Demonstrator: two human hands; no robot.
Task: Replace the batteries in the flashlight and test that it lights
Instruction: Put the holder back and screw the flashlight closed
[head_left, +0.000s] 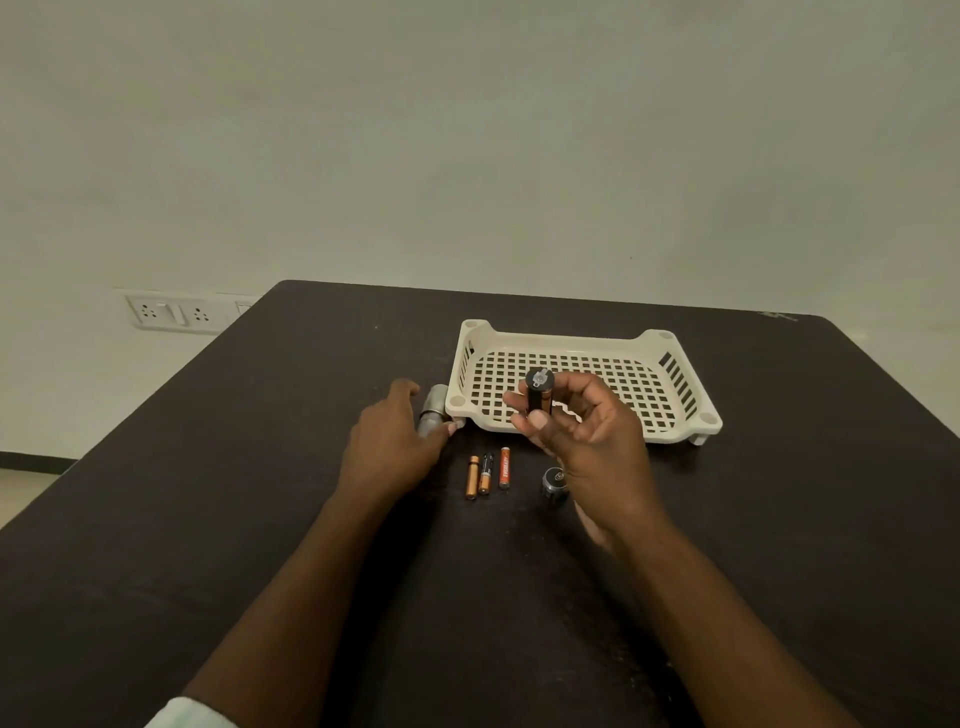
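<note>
Before the basket, right hand fingers pinching battery holder, left hand gripping flashlight.

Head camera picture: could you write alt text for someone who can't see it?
A person's right hand holds a black battery holder upright above a dark table, while the left hand rests on the silver flashlight body. Three loose batteries and a black end cap lie between the hands, before a white basket.
</note>
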